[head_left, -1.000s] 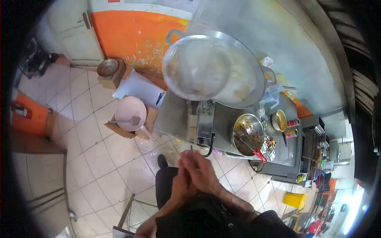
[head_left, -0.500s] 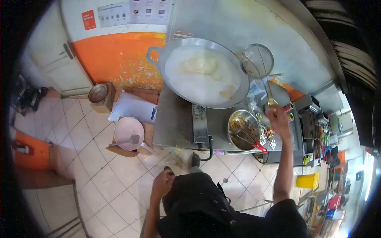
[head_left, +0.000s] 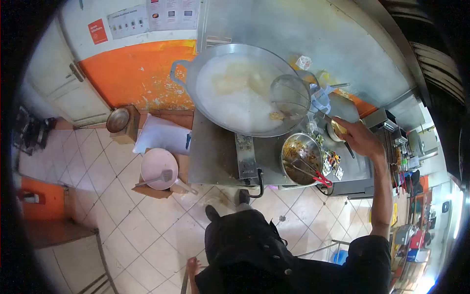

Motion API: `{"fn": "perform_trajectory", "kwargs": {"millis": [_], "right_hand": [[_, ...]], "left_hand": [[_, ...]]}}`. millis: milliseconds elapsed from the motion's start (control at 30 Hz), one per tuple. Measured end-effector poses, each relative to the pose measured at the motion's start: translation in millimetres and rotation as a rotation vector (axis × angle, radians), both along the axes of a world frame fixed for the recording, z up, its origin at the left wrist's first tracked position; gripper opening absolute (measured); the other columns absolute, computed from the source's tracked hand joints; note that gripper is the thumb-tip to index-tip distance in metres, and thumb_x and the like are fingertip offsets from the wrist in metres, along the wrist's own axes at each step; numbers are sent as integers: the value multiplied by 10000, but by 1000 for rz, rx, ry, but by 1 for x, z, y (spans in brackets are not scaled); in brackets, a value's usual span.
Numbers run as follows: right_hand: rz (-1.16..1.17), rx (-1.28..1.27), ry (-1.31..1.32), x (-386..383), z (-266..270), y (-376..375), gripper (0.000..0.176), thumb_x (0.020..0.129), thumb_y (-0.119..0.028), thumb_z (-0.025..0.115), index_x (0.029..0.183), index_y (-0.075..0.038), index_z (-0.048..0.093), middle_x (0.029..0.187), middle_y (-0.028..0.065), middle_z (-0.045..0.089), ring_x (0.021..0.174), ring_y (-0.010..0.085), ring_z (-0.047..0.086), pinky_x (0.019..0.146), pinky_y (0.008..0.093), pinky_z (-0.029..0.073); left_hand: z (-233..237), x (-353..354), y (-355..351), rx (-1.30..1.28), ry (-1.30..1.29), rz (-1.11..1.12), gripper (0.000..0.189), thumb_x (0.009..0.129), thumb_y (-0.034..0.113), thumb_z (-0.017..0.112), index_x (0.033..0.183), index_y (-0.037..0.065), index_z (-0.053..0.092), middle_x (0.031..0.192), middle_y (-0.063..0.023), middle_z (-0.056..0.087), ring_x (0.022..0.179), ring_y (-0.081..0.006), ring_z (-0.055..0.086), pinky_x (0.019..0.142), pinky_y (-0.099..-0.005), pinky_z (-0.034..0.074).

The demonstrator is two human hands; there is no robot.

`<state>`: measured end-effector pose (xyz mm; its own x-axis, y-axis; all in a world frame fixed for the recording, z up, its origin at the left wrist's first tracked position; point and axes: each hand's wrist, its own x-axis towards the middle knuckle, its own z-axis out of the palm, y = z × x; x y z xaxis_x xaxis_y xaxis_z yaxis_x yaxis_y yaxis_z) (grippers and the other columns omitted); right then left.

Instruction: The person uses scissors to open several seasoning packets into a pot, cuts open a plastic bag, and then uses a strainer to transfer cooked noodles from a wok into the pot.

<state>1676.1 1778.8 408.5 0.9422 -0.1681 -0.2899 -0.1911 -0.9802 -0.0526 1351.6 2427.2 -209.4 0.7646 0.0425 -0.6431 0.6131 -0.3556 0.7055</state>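
Observation:
My right hand [head_left: 361,138] is closed round the handle of a round mesh strainer [head_left: 289,93]. The strainer's head lies over the right side of a large wide wok [head_left: 193,100] full of white foamy liquid. A golden fried clump [head_left: 276,116] shows near the strainer's lower edge. Low in the view, beside my dark clothing, my left hand [head_left: 194,266] hangs away from the counter; its fingers are too small and blurred to read. Below the wok's right side stands a metal bowl [head_left: 283,166] with brown food scraps, and red-handled tongs [head_left: 313,172] rest in it.
A small bowl [head_left: 333,131] sits under my right wrist, with packets [head_left: 334,164] beside the metal bowl. On the floor at left are a pink basin [head_left: 152,161] with a spatula [head_left: 161,177], a white sack [head_left: 161,133] and a box bearing a metal pan [head_left: 118,120].
My right hand has moved right, and the strainer's head has come down and left from near the wall to over the wok. My left hand has dropped lower.

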Motion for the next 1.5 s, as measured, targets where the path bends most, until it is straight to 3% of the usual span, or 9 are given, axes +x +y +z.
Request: {"fn": "perform_trajectory", "kwargs": {"millis": [100, 267, 367, 567, 800, 1000, 1067, 1200, 1500], "right_hand": [[10, -14, 35, 4, -4, 9, 533, 905, -129, 618, 1419, -131, 479, 790, 220, 640, 798, 377, 636, 763, 500, 476], [242, -168, -172, 15, -41, -12, 577, 901, -100, 609, 1451, -206, 469, 784, 215, 632, 698, 373, 593, 699, 468, 476], [154, -180, -95, 24, -26, 8, 560, 898, -110, 607, 1436, -211, 486, 795, 204, 639, 784, 377, 598, 739, 495, 466], [176, -159, -137, 15, -30, -1, 550, 887, -121, 615, 1419, -208, 505, 798, 228, 630, 796, 392, 590, 770, 508, 455], [121, -147, -259, 49, -12, -34, 559, 871, -130, 616, 1419, -153, 503, 852, 242, 659, 758, 352, 631, 774, 475, 483], [74, -170, -263, 141, -28, -83, 519, 836, -222, 671, 1333, -97, 585, 932, 223, 683, 867, 335, 669, 821, 436, 513], [122, -243, -241, 167, -38, -86, 506, 830, -263, 675, 1308, -111, 605, 1024, 205, 683, 1013, 343, 640, 906, 438, 503], [238, -418, -305, 211, -70, -111, 432, 839, -270, 660, 1253, -147, 636, 1053, 183, 682, 1046, 344, 634, 915, 463, 506], [251, -489, -279, 240, -92, -103, 393, 845, -328, 656, 1201, -162, 676, 964, 184, 706, 943, 347, 680, 850, 466, 539]], "left_hand": [[-60, -17, 15, 172, -213, -850, 336, 904, 302, 709, 1114, 55, 622, 877, -115, 690, 742, -238, 687, 691, -386, 560], [-68, -20, 6, -896, 437, 659, 361, 955, 299, 632, 1229, 68, 597, 930, -132, 678, 764, -256, 677, 643, -413, 556], [-4, 40, -6, -71, 282, 119, 366, 961, 278, 619, 1254, 67, 564, 1001, -151, 657, 803, -245, 662, 634, -367, 558], [-58, 34, 36, -690, 359, 657, 339, 958, 270, 627, 1216, 60, 563, 920, -103, 646, 722, -193, 633, 561, -316, 533], [-3, 10, -1, -229, 169, 357, 358, 962, 362, 585, 1197, 92, 584, 900, -90, 625, 723, -236, 608, 550, -357, 501], [-62, -31, -26, -710, 317, 675, 393, 929, 467, 532, 1117, 130, 602, 892, -99, 602, 705, -305, 561, 559, -421, 471], [-61, -35, -36, -1748, 457, 750, 410, 918, 503, 514, 1090, 142, 608, 889, -102, 595, 699, -328, 545, 562, -443, 461], [-57, -48, -64, -733, 354, 787, 361, 920, 484, 517, 1069, 168, 607, 890, -106, 599, 698, -336, 550, 549, -464, 441], [-61, -114, -114, -1500, 509, 979, 264, 924, 448, 522, 1027, 220, 606, 890, -113, 608, 695, -352, 559, 524, -507, 401]]}}
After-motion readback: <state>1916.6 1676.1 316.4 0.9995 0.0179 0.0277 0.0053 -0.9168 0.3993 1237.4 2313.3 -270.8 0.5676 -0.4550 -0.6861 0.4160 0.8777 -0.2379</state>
